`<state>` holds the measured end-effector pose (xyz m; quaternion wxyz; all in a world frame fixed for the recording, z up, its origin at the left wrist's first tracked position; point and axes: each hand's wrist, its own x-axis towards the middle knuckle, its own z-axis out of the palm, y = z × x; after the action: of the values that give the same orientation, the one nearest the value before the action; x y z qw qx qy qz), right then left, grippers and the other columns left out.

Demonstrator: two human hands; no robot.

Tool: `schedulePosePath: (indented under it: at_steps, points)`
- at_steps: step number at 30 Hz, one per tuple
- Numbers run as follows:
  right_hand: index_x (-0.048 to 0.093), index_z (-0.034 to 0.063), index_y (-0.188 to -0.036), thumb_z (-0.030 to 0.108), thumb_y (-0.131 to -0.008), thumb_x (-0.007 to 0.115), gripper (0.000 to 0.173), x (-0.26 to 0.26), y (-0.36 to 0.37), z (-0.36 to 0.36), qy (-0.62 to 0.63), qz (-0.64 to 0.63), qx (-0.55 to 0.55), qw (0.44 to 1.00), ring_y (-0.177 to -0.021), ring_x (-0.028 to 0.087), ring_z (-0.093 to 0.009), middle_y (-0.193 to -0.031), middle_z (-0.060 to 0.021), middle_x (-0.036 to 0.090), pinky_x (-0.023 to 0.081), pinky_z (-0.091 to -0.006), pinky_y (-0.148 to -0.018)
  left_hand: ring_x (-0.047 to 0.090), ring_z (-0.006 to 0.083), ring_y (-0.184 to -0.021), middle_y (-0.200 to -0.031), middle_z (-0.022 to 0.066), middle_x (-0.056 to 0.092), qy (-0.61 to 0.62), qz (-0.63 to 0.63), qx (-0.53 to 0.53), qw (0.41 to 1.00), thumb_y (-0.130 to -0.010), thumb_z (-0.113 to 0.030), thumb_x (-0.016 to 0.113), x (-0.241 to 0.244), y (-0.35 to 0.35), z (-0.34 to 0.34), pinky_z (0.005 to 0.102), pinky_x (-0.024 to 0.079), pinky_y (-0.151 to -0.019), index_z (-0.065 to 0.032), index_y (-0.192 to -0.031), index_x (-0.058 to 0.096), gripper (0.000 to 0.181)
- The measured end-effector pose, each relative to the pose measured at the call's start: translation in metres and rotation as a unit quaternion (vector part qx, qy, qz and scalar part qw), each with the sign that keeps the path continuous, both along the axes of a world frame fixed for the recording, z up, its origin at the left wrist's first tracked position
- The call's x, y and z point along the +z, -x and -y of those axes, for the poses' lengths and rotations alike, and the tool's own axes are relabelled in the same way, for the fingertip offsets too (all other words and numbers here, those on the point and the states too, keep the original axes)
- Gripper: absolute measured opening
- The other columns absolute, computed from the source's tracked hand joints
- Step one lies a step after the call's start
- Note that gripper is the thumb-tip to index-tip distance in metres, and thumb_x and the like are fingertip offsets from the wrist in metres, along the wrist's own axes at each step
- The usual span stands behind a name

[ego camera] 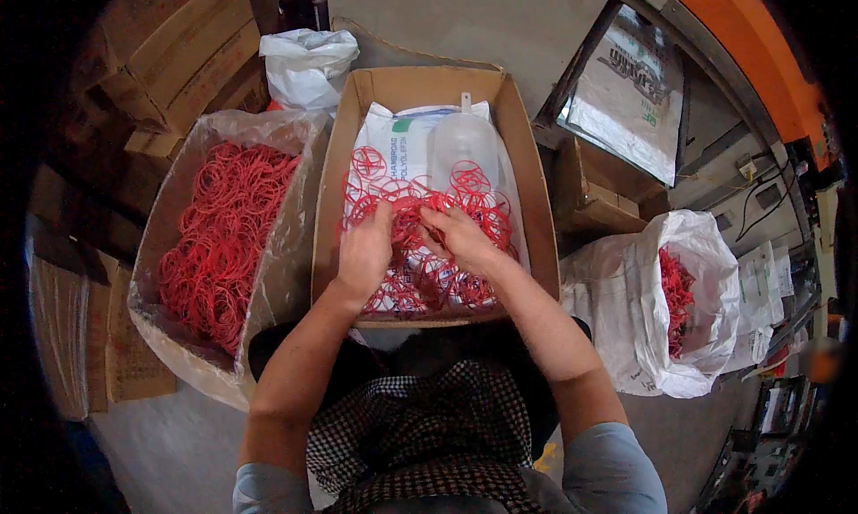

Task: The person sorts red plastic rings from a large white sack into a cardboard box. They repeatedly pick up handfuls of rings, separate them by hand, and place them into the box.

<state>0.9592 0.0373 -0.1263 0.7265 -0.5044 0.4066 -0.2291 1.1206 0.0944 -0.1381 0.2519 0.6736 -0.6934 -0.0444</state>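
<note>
Both hands are over an open cardboard box (pixel 546 246) in front of me. My left hand (pixel 367 249) pinches a clump of thin red rings, which look like plastic or rubber loops. Close beside it, my right hand (pixel 459 236) has its fingers curled on the same tangle of red rings (pixel 407 224). More red rings lie loosely around and below the hands, on a white printed plastic sack (pixel 382 135) inside the box. A translucent plastic scoop (pixel 466 145) rests at the far end of the sack, partly behind the rings.
Left stands a plastic-lined box (pixel 278 259) heaped with red rings (pixel 228 232). A white bag (pixel 312 65) is behind it. On the right, a white woven sack (pixel 623 319) holds red pieces (pixel 676 299), near a small cardboard box (pixel 603 205). Stacked cartons (pixel 188 45) stand far left.
</note>
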Motion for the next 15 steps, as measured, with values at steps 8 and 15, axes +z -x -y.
schedulePosePath:
  at_steps: [8, 15]
  points:
    - [0.050, 0.0071, -0.078, 0.021, -0.090, 0.047, 0.019, 0.030, 0.073, 0.037, 0.012, 0.049, 0.065, 0.997, -0.044, 0.030, -0.005, -0.055, 0.0057, 0.035, 0.022, -0.0194, -0.041, 0.056, 0.0369, -0.070, -0.073, 0.0220, 0.056, 0.000, -0.273, -0.012, 0.962, -0.085, -0.012, 0.041, 0.004, -0.042, 0.002, 0.0426, 0.044, -0.064, -0.0008, -0.088, 0.047, 0.013]
    - [0.057, 0.0060, -0.095, 0.020, -0.085, 0.057, 0.017, 0.004, -0.002, -0.012, 0.066, 0.067, 0.031, 0.995, -0.062, 0.046, -0.005, -0.072, 0.0033, 0.053, 0.036, -0.0198, -0.053, 0.052, 0.0264, -0.046, -0.053, 0.0145, 0.048, -0.042, -0.344, -0.055, 0.937, -0.091, -0.017, 0.038, -0.003, 0.002, 0.000, 0.0367, 0.037, -0.042, -0.0001, -0.087, 0.045, 0.019]
